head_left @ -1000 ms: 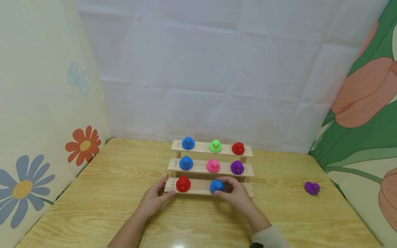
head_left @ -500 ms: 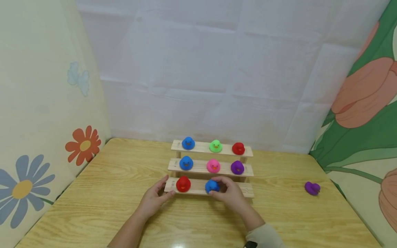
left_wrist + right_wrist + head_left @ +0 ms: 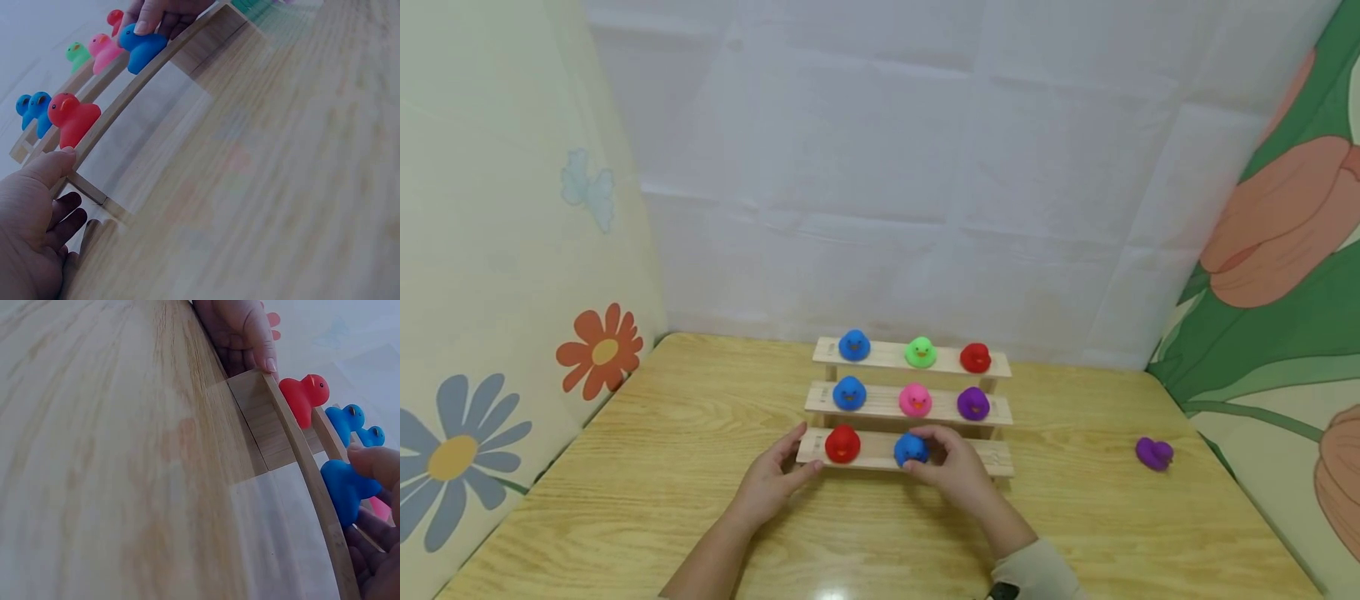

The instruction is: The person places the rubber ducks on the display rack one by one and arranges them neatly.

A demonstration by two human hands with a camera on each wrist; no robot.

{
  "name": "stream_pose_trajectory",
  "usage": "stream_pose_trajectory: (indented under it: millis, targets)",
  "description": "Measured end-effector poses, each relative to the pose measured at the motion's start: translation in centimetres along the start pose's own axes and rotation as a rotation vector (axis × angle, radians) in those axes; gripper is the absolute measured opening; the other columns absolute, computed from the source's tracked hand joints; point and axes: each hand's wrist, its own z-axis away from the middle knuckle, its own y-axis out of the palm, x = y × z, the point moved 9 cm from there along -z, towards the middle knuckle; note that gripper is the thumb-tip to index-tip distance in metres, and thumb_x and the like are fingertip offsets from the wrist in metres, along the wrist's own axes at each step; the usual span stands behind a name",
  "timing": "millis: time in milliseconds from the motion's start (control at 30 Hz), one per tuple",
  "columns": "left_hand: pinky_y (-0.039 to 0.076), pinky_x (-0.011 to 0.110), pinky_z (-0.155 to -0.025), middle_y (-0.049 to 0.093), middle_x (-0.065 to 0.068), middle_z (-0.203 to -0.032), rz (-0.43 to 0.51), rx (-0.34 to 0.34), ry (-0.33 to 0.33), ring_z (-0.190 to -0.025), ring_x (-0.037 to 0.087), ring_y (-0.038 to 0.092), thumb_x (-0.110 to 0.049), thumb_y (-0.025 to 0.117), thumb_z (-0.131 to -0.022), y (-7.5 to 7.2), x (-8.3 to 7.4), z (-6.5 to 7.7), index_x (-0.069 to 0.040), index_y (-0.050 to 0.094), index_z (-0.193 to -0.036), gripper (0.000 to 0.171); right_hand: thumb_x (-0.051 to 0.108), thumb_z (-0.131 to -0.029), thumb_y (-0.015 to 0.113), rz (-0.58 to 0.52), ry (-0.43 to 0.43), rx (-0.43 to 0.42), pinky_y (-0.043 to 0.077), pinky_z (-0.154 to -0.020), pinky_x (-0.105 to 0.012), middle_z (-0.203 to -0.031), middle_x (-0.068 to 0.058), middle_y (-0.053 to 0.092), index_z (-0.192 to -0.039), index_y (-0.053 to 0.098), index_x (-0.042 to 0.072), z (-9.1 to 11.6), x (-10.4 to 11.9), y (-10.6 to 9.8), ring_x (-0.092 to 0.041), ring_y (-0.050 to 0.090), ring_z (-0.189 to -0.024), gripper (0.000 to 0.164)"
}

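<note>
A three-step wooden display rack stands on the table with rubber ducks on its steps. My right hand pinches a blue rubber duck between thumb and fingers, at the middle of the lowest step. At the rack's left end, my left hand grips the lowest step, thumb at the front edge and fingers behind. Close to that hand sits a red duck. In the right wrist view the blue duck stands upright on the board, its far side covered by fingers.
The middle step carries a blue duck, a pink duck and a purple duck. On the top step are blue, green and red ducks. Another purple duck lies on the table at right.
My right hand has shifted left along the lowest step with the blue duck, mostly in the first half second. The left hand has kept its place at the rack's end.
</note>
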Motion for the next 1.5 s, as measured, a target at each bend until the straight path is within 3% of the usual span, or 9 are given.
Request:
stream_pose_trajectory:
  millis: [500, 700, 933, 1133, 1500]
  targets:
    - [0.017, 0.057, -0.12, 0.047, 0.024, -0.147, -0.003, 0.0, -0.006, -0.145, 0.041, 0.031, -0.026, 0.071, -0.091, 0.0, -0.1, 0.0, -0.003, 0.031, -0.152, 0.077, 0.021, -0.08, 0.082, -0.015, 0.011, 0.011, 0.046, -0.104, -0.048, -0.129, -0.008, 0.061, -0.124, 0.064, 0.013, 0.0, -0.1, -0.2, -0.028, 0.057, -0.118, 0.048]
    - [0.018, 0.056, -0.12, 0.047, 0.024, -0.147, -0.001, -0.001, 0.0, -0.144, 0.041, 0.032, -0.026, 0.071, -0.091, -0.1, -0.1, -0.1, -0.002, 0.031, -0.152, 0.077, 0.018, -0.078, 0.082, -0.038, -0.017, -0.038, 0.048, -0.1, -0.047, -0.124, -0.009, 0.065, -0.121, 0.066, 0.013, 0.4, 0.0, -0.9, -0.028, 0.059, -0.115, 0.046]
    - [0.02, 0.056, -0.12, 0.049, 0.024, -0.145, -0.009, -0.006, 0.014, -0.143, 0.041, 0.035, -0.025, 0.071, -0.091, -0.1, -0.1, 0.0, -0.001, 0.032, -0.151, 0.076, 0.014, -0.076, 0.083, -0.065, -0.011, -0.096, 0.046, -0.104, -0.049, -0.124, -0.009, 0.066, -0.12, 0.067, 0.015, 1.1, -0.3, -2.0, -0.031, 0.058, -0.119, 0.047]
    - [0.023, 0.056, -0.119, 0.05, 0.024, -0.144, -0.001, -0.008, 0.018, -0.141, 0.041, 0.038, -0.024, 0.071, -0.09, -0.1, -0.1, 0.0, -0.001, 0.032, -0.151, 0.076, 0.012, -0.076, 0.083, -0.116, 0.016, -0.128, 0.054, -0.094, -0.043, -0.123, -0.015, 0.064, -0.122, 0.066, 0.012, 1.7, -1.1, -3.2, -0.033, 0.061, -0.115, 0.049]
    - [0.024, 0.055, -0.119, 0.052, 0.024, -0.142, 0.004, -0.011, 0.014, -0.139, 0.041, 0.04, -0.024, 0.071, -0.09, 0.0, 0.0, -0.1, 0.0, 0.032, -0.151, 0.076, 0.01, -0.077, 0.082, -0.064, 0.038, -0.203, 0.056, -0.09, -0.036, -0.123, -0.016, 0.065, -0.122, 0.066, 0.012, 2.9, -2.8, -6.6, -0.031, 0.062, -0.113, 0.047]
